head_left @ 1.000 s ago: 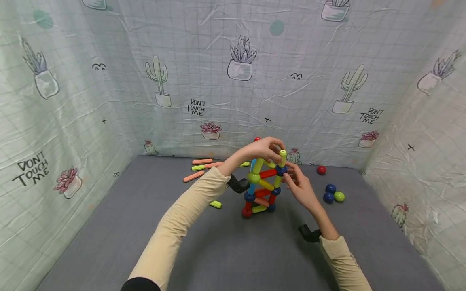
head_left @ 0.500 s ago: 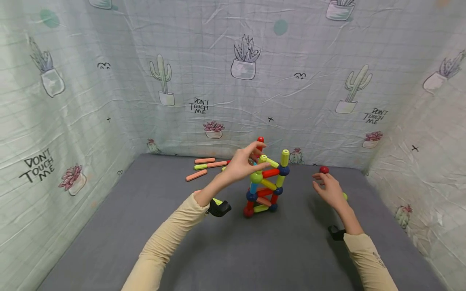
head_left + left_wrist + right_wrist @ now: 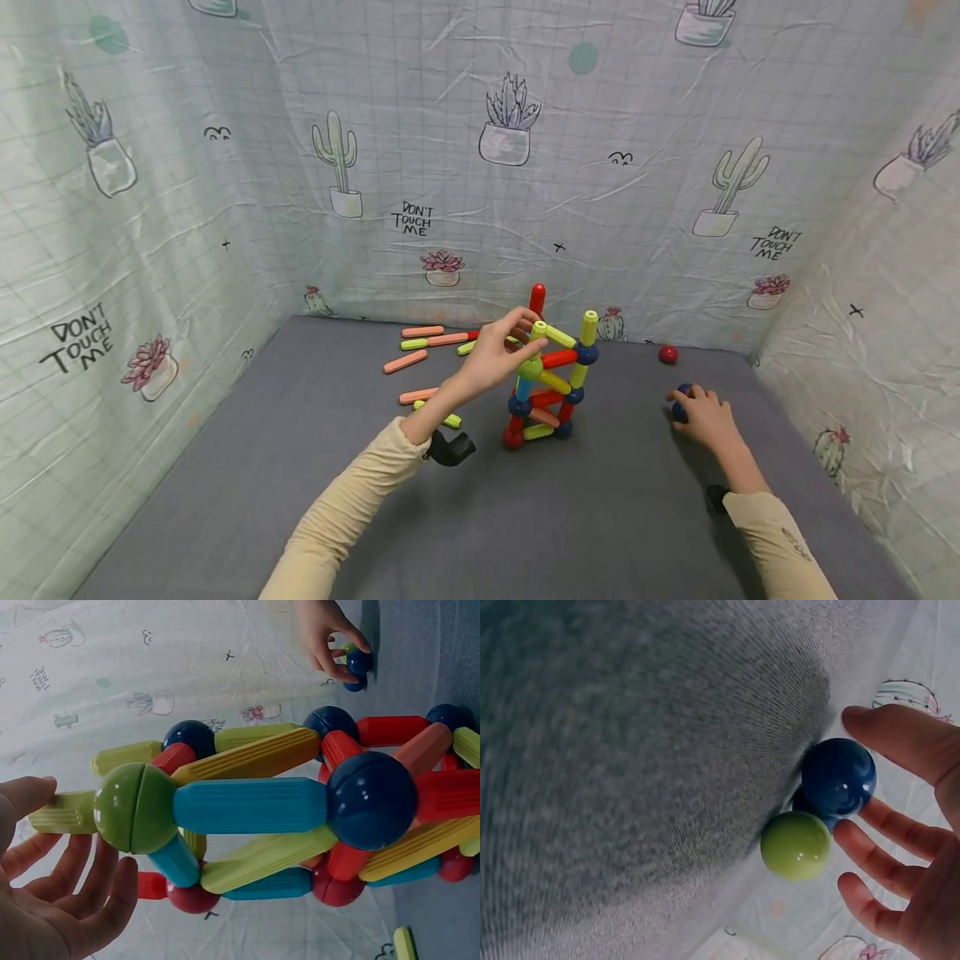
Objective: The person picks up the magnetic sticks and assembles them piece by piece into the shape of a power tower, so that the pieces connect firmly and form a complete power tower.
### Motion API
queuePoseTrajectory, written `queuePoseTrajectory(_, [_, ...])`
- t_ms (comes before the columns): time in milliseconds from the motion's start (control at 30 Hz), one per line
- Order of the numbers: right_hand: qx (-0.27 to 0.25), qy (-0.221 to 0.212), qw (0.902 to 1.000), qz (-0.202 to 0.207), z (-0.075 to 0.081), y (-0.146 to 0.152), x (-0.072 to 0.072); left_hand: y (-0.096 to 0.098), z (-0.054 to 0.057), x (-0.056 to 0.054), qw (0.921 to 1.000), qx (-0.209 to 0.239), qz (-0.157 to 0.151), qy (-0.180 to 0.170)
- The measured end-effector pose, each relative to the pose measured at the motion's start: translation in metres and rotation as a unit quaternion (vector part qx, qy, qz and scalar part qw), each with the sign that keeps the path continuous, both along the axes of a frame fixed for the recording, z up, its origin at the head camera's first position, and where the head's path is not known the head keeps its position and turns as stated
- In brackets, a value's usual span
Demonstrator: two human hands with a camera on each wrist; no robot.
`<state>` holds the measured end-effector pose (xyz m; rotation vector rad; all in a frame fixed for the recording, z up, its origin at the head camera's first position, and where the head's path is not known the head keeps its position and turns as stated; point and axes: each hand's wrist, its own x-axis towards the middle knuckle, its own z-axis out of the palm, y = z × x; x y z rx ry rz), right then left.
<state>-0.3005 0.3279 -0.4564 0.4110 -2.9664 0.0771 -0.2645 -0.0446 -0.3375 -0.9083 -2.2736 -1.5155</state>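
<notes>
A tower of coloured magnetic rods and balls (image 3: 557, 359) stands upright on the grey table. At its top, my left hand (image 3: 495, 346) pinches a short green magnetic rod (image 3: 64, 813) between thumb and fingers. This rod sits on a green ball (image 3: 135, 808), above a blue rod (image 3: 251, 805) and a dark blue ball (image 3: 372, 801). Over at the right, my right hand (image 3: 708, 421) reaches down with thumb and fingers spread about a dark blue ball (image 3: 838, 776). A green ball (image 3: 795, 845) lies beside it, and another blue ball is partly hidden behind them.
A red ball (image 3: 668, 355) lies farther back on the right. Left of the tower are several loose rods, among them a salmon rod (image 3: 405, 361) and a green rod (image 3: 438, 414). A patterned cloth (image 3: 420, 125) hangs behind and at both sides.
My right hand has left the tower's right side and moved right and down to the loose balls. My left hand has shifted from the blue ball's corner to the green rod on the green ball.
</notes>
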Motion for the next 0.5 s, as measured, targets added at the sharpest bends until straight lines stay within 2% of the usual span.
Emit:
queuePoseTrajectory(100, [-0.003,-0.010,0.9999,-0.002,-0.003,0.001,-0.002,0.000,0.004,0.006,1.0000,-0.003,0.002,-0.007])
queuePoseTrajectory(200, [0.005,-0.008,0.9999,-0.007,-0.005,0.001,-0.006,-0.001,0.002,0.006,1.0000,-0.006,0.002,-0.006])
queuePoseTrajectory(267, [0.011,-0.001,0.9998,-0.014,-0.006,-0.001,-0.008,-0.002,0.001,0.006,1.0000,-0.008,0.001,-0.004])
queuePoseTrajectory(333, [0.010,0.015,0.9997,-0.019,-0.003,-0.004,-0.008,-0.002,-0.006,-0.001,1.0000,-0.009,0.001,-0.002])
queuePoseTrajectory(433, [-0.042,0.052,0.9976,-0.016,0.015,-0.018,-0.004,-0.002,-0.007,-0.001,0.9999,-0.012,0.005,-0.009])
queuePoseTrajectory(500, [-0.101,0.095,0.9904,-0.001,0.038,-0.033,0.002,-0.002,-0.008,-0.002,0.9998,-0.011,0.007,-0.013])
